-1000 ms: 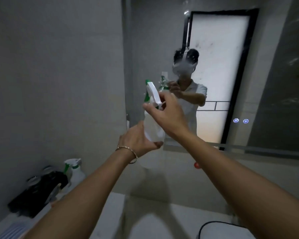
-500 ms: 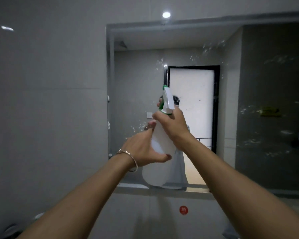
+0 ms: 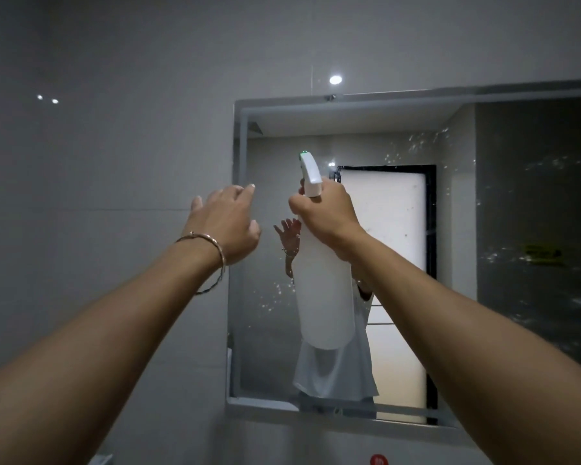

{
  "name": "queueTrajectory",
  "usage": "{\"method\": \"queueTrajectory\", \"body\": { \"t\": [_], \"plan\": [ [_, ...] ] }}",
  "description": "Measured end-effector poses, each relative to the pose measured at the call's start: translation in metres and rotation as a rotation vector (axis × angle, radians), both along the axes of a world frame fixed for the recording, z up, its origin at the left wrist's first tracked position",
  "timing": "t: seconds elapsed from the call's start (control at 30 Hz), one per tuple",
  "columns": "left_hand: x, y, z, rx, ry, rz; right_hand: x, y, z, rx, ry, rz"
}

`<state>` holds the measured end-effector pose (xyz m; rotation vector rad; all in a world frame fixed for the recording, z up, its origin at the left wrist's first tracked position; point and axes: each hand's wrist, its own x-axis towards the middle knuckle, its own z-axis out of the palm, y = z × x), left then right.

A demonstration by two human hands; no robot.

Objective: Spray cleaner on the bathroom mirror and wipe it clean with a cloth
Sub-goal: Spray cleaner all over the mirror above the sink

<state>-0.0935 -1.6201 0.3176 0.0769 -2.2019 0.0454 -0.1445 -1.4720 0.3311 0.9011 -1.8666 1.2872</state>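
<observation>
At the centre of the frame, a right hand [image 3: 326, 213] grips the neck of a white spray bottle [image 3: 326, 297], fingers curled round it below the nozzle, which points at the bathroom mirror [image 3: 534, 196]. The left hand [image 3: 227, 226], wearing a thin bracelet [image 3: 212, 243], hovers left of centre, fingers loosely spread, holding nothing. Droplets [image 3: 416, 146] fleck the glass at upper right, so spraying appears under way. No cloth is visible, and wiping seems not yet begun.

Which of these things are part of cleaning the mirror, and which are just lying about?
For the job:
spray bottle, gripped by the right hand
mirror, speckled with droplets
left hand, open beside the bottle

Just there:
red sticker below the mirror
bracelet on the left wrist
</observation>
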Motion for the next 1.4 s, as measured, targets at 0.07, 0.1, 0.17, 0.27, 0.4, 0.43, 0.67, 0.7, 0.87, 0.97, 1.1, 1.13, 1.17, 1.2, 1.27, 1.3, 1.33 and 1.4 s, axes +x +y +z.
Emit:
{"method": "queueTrajectory", "body": {
  "t": [0.07,0.1,0.17,0.27,0.4,0.43,0.67,0.7,0.87,0.97,1.1,1.13,1.17,1.2,1.27,1.3,1.33,1.4],
  "plan": [
    [0.002,-0.01,-0.004,-0.001,0.0,0.024,-0.002,-0.009,0.0,0.017,-0.006,0.015],
    [0.003,-0.014,-0.005,0.0,-0.002,0.029,-0.003,-0.013,-0.001,0.021,-0.007,0.027],
    [0.006,-0.022,-0.006,0.004,0.011,0.033,-0.003,-0.021,-0.002,0.022,-0.013,0.054],
    [0.011,-0.028,-0.003,0.001,0.025,0.043,-0.003,-0.03,-0.004,0.03,-0.019,0.049],
    [0.014,-0.032,-0.006,-0.006,0.014,0.069,-0.002,-0.04,-0.008,0.019,0.005,-0.009],
    [0.015,-0.032,-0.007,-0.009,0.011,0.072,-0.001,-0.041,-0.009,0.023,0.011,-0.021],
    [0.017,-0.026,-0.01,-0.013,0.005,0.05,0.004,-0.028,-0.012,0.017,0.014,-0.021],
    [0.017,-0.024,-0.01,-0.014,0.007,0.046,0.004,-0.025,-0.012,0.011,0.007,-0.023],
    [0.013,-0.014,-0.01,-0.017,0.011,0.02,0.005,-0.015,-0.016,0.045,0.021,-0.151],
    [0.009,-0.006,-0.011,-0.022,0.022,0.0,0.006,-0.005,-0.017,0.039,0.026,-0.137],
    [0.005,0.009,-0.008,-0.018,0.056,-0.038,0.008,0.013,-0.013,0.016,0.015,-0.102],
    [0.004,0.013,-0.008,-0.018,0.056,-0.051,0.009,0.017,-0.012,0.022,0.01,-0.095],
    [0.002,0.018,-0.008,-0.019,0.054,-0.061,0.01,0.02,-0.013,0.031,0.004,-0.095],
    [0.0,0.023,-0.008,-0.022,0.053,-0.071,0.011,0.023,-0.014,0.039,0.001,-0.104],
    [-0.003,0.032,-0.01,-0.027,0.051,-0.09,0.012,0.032,-0.016,0.031,-0.014,-0.133],
    [-0.005,0.037,-0.011,-0.03,0.05,-0.097,0.012,0.038,-0.016,0.018,-0.028,-0.137],
    [-0.007,0.042,-0.011,-0.035,0.052,-0.103,0.012,0.046,-0.016,0.008,-0.037,-0.141],
    [-0.011,0.052,-0.01,-0.039,0.057,-0.116,0.013,0.062,-0.015,-0.013,-0.041,-0.164]
  ]
}}
